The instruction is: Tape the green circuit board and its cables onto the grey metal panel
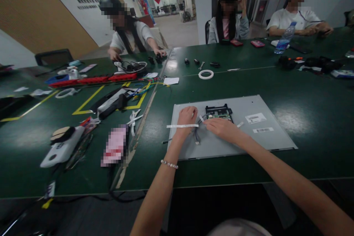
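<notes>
A flat grey metal panel (232, 147), like the back of a display, lies on the table before me. A green circuit board (218, 116) in a black frame sits near its upper middle. My left hand (187, 116) rests over the panel's left part with its fingers curled; what they hold, if anything, is hidden. A white tape strip (181, 126) lies across the left wrist. My right hand (221, 129) pinches a small piece of white tape (201, 118) beside the board. Grey cables (196, 134) run between the hands, with a loose white connector end on the panel.
A white tape roll (206, 74) and small wrench (201, 65) lie beyond the panel. Left are a pink phone-like item (115, 145), a white device (63, 147), cables and a red strip (107, 77). Several people sit across the table; a water bottle (285, 38) stands far right.
</notes>
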`<action>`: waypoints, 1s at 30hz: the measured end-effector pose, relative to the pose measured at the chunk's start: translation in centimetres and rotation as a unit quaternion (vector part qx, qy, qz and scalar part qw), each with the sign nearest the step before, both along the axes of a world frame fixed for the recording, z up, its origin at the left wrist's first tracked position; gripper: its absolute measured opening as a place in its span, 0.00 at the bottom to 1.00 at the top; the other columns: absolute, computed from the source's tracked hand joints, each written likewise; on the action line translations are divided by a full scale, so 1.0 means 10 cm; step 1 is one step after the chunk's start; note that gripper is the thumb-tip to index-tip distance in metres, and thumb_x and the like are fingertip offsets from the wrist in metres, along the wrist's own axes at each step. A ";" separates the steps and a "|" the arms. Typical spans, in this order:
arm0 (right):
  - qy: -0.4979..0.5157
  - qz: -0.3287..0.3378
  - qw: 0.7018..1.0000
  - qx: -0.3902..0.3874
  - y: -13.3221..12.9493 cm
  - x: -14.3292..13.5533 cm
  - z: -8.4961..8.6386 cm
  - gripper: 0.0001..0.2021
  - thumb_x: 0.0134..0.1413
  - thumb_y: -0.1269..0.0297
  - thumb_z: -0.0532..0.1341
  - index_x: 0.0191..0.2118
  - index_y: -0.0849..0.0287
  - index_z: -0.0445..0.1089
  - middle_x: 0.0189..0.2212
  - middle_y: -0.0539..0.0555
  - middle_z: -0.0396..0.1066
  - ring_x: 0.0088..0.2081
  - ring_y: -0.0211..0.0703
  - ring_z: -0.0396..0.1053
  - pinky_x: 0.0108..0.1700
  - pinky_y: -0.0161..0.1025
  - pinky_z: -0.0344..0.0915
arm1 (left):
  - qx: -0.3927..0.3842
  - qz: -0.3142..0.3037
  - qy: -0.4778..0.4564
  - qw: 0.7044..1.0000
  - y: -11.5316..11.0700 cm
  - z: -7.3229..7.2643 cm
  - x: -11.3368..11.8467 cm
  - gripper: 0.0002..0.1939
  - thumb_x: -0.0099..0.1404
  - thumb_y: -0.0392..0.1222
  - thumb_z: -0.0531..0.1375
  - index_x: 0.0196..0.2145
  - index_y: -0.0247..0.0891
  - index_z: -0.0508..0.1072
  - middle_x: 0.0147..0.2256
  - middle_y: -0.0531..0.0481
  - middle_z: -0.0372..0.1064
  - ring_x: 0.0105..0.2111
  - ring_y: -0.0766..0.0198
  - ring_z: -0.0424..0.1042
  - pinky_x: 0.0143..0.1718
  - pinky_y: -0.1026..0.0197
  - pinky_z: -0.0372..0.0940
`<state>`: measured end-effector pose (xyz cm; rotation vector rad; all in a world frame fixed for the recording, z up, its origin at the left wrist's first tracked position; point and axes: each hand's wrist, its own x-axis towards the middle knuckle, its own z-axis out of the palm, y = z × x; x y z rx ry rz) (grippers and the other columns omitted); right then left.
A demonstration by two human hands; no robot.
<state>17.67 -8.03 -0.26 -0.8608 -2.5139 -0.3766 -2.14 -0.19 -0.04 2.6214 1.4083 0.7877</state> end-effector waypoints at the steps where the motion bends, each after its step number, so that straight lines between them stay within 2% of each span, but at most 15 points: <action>1: -0.011 -0.006 1.000 -0.001 0.00 -0.03 0.01 0.08 0.60 0.74 0.54 0.41 0.65 0.70 0.48 0.60 0.71 0.49 0.45 0.69 0.53 0.44 0.66 | 0.006 0.006 -0.002 1.000 0.00 0.00 0.00 0.08 0.67 0.36 0.51 0.38 0.36 0.70 0.36 0.45 0.72 0.39 0.58 0.70 0.44 0.56 0.63; 6: -0.048 -0.033 0.998 -0.022 0.02 -0.13 0.03 0.06 0.59 0.75 0.55 0.40 0.64 0.68 0.46 0.60 0.71 0.49 0.45 0.68 0.54 0.44 0.64 | 0.019 0.024 -0.015 0.999 -0.06 0.03 0.00 0.13 0.66 0.34 0.53 0.48 0.35 0.67 0.42 0.44 0.72 0.43 0.58 0.70 0.48 0.55 0.62; 11: -0.078 -0.031 0.995 -0.047 0.03 -0.17 0.02 0.06 0.60 0.74 0.55 0.40 0.65 0.67 0.45 0.61 0.70 0.49 0.46 0.67 0.53 0.43 0.63 | 0.027 -0.016 0.015 0.999 -0.11 0.04 0.00 0.09 0.67 0.35 0.53 0.42 0.36 0.71 0.39 0.45 0.72 0.42 0.58 0.71 0.47 0.56 0.63; 16: -0.083 -0.022 0.995 -0.055 0.05 -0.19 -0.01 0.06 0.60 0.75 0.54 0.39 0.64 0.67 0.45 0.61 0.70 0.50 0.46 0.66 0.55 0.45 0.61 | -0.020 -0.071 0.095 0.993 -0.08 -0.08 0.01 0.09 0.66 0.34 0.54 0.38 0.38 0.74 0.37 0.46 0.75 0.39 0.58 0.73 0.45 0.56 0.63; 19: -0.061 -0.024 0.996 -0.059 0.04 -0.20 -0.03 0.07 0.60 0.74 0.54 0.40 0.65 0.68 0.44 0.61 0.70 0.50 0.45 0.67 0.57 0.45 0.60 | -0.038 -0.090 0.117 0.988 -0.05 -0.15 0.02 0.11 0.67 0.34 0.53 0.41 0.39 0.74 0.40 0.47 0.76 0.41 0.59 0.74 0.50 0.55 0.61; 26: -0.027 -0.028 0.998 -0.055 -0.05 -0.23 -0.02 0.12 0.61 0.73 0.51 0.47 0.66 0.67 0.47 0.62 0.70 0.55 0.45 0.64 0.64 0.49 0.49 | -0.073 -0.065 0.134 0.986 -0.07 -0.19 0.02 0.18 0.68 0.34 0.50 0.54 0.39 0.65 0.49 0.46 0.72 0.49 0.63 0.72 0.60 0.54 0.54; 30: -0.031 -0.056 0.997 -0.038 -0.14 -0.24 -0.01 0.12 0.61 0.73 0.50 0.47 0.66 0.67 0.49 0.63 0.69 0.60 0.47 0.58 0.66 0.54 0.42 | -0.107 -0.037 0.100 0.988 -0.11 -0.18 0.03 0.26 0.66 0.37 0.53 0.62 0.37 0.56 0.52 0.45 0.71 0.50 0.62 0.71 0.62 0.56 0.51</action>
